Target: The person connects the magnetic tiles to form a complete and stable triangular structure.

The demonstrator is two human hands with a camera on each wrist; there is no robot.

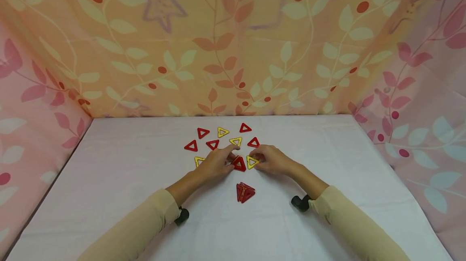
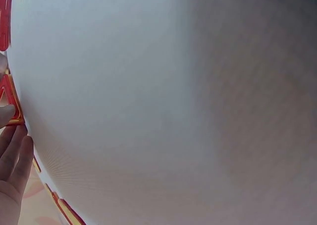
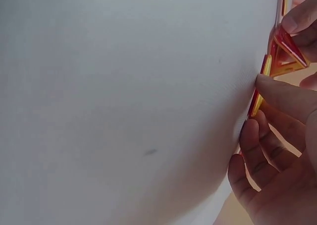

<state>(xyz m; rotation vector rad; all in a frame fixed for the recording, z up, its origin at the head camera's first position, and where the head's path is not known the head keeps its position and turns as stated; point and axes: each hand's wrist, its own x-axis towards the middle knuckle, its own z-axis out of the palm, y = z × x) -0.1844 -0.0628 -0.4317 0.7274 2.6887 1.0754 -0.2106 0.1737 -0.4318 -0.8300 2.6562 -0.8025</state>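
My left hand (image 1: 215,164) pinches a small piece built of red triangle tiles (image 1: 239,168) over the middle of the table. In the left wrist view, the thumb lies on its red face (image 2: 18,108) and a yellow edge shows behind it. Just to the right, my right hand (image 1: 276,160) pinches a yellow triangle tile (image 1: 248,162) between thumb and fingers, close beside the red piece. In the right wrist view, that yellow tile (image 3: 261,88) is seen nearly edge-on. Nearer the front sits a red pyramid of triangle tiles (image 1: 245,192), touched by neither hand.
Beyond the hands lie several loose red triangle tiles (image 1: 213,147) and yellow triangle tiles (image 1: 225,132). Another yellow tile (image 1: 197,161) is partly covered by the left hand. A white cloth covers the table (image 1: 120,180); patterned curtains (image 1: 204,62) stand at the back and sides.
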